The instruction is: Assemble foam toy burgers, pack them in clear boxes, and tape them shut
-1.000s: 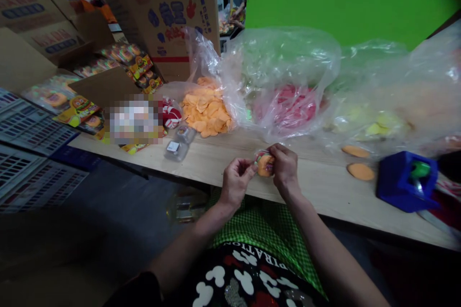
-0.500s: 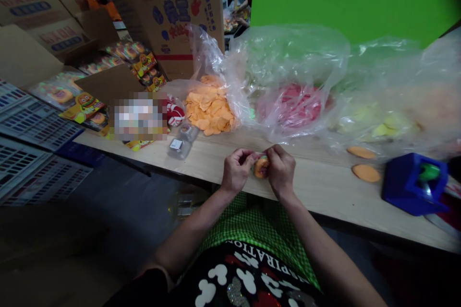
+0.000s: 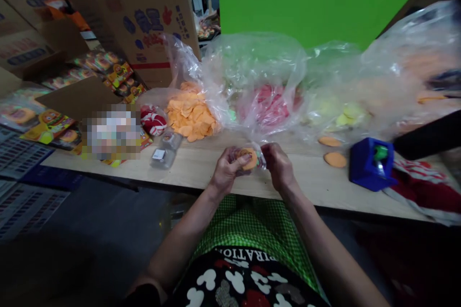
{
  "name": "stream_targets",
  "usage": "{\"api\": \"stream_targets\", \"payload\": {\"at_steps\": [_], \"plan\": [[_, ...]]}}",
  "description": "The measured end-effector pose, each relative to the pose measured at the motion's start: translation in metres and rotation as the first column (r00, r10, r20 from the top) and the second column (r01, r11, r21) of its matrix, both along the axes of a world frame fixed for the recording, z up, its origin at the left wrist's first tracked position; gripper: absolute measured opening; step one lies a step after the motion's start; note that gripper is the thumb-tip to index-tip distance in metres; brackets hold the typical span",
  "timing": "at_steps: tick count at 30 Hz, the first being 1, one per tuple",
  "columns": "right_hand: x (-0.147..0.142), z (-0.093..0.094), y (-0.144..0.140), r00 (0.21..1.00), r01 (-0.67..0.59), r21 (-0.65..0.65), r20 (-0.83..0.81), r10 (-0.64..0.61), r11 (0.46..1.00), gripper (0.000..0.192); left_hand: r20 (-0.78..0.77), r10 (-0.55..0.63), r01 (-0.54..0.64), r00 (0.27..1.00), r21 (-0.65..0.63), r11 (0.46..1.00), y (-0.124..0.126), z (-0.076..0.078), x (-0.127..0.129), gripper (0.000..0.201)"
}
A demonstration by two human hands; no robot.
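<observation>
My left hand (image 3: pixel 226 171) and my right hand (image 3: pixel 277 165) hold a small orange burger toy (image 3: pixel 248 158) between them, just above the front of the wooden table (image 3: pixel 201 168). A bit of clear wrap shows around the toy. The left fingers pinch its left side and the right fingers grip the right side. Behind it lies an open plastic bag of orange pieces (image 3: pixel 189 114), beside a bag of red pieces (image 3: pixel 271 103) and a bag of yellow pieces (image 3: pixel 344 112).
A blue tape dispenser (image 3: pixel 370 164) stands at the right, with two loose orange discs (image 3: pixel 333 158) near it. A small clear packet (image 3: pixel 164 149) lies left of my hands. Printed toy packs (image 3: pixel 48 124) and cardboard boxes (image 3: pixel 144 9) fill the left side.
The view has swung to the right. The toy has been turned in my hands so its orange face shows, with the left hand holding more of it.
</observation>
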State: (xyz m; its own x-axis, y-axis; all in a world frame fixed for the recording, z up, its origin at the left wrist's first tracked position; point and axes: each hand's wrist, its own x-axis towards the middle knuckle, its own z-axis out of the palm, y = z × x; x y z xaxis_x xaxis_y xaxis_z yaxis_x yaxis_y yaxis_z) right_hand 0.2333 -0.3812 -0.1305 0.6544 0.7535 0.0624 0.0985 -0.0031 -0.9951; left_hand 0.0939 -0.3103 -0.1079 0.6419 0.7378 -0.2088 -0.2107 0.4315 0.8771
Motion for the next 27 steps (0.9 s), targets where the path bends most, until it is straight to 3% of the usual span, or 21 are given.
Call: {"api": "stream_targets", "payload": {"at_steps": [4, 10, 14, 16, 19, 21, 22, 24, 27], "plan": [[0.010, 0.006, -0.031, 0.985, -0.099, -0.063, 0.133, 0.106, 0.993, 0.036, 0.103, 0.003, 0.010, 0.995, -0.124, 0.992, -0.006, 0.009, 0.018, 0.053], [0.008, 0.014, -0.060, 0.977, 0.090, 0.043, 0.190, -0.097, 0.995, 0.033, 0.160, -0.044, 0.068, 0.986, -0.144, 0.987, -0.039, 0.008, 0.051, 0.050], [0.042, 0.012, -0.091, 0.970, 0.109, -0.040, 0.221, -0.098, 0.993, 0.029, 0.088, -0.043, 0.056, 0.995, -0.151, 0.987, -0.050, 0.004, 0.066, 0.048], [0.074, 0.011, -0.117, 0.935, 0.276, -0.112, 0.261, -0.240, 0.955, 0.021, 0.042, -0.033, 0.040, 0.999, -0.166, 0.985, -0.049, 0.002, 0.071, 0.049], [0.130, 0.007, -0.156, 0.788, 0.602, -0.179, 0.288, -0.544, 0.778, 0.012, -0.005, -0.022, 0.021, 1.000, -0.178, 0.984, -0.047, 0.001, 0.074, 0.053], [0.160, 0.002, -0.171, 0.748, 0.661, -0.314, 0.199, -0.634, 0.682, 0.017, -0.016, -0.028, 0.025, 0.999, -0.175, 0.984, -0.048, 0.001, 0.075, 0.052], [0.171, 0.000, -0.175, 0.744, 0.651, -0.379, 0.144, -0.652, 0.658, 0.017, -0.018, -0.038, 0.035, 0.999, -0.176, 0.984, -0.050, 0.001, 0.075, 0.051], [0.184, -0.003, -0.174, 0.751, 0.599, -0.458, 0.038, -0.659, 0.657, 0.014, -0.019, -0.058, 0.053, 0.998, -0.184, 0.982, -0.054, 0.001, 0.076, 0.049], [0.189, -0.003, -0.166, 0.752, 0.554, -0.462, -0.079, -0.654, 0.692, 0.010, -0.025, -0.071, 0.065, 0.997, -0.195, 0.979, -0.059, 0.000, 0.076, 0.050]]}}
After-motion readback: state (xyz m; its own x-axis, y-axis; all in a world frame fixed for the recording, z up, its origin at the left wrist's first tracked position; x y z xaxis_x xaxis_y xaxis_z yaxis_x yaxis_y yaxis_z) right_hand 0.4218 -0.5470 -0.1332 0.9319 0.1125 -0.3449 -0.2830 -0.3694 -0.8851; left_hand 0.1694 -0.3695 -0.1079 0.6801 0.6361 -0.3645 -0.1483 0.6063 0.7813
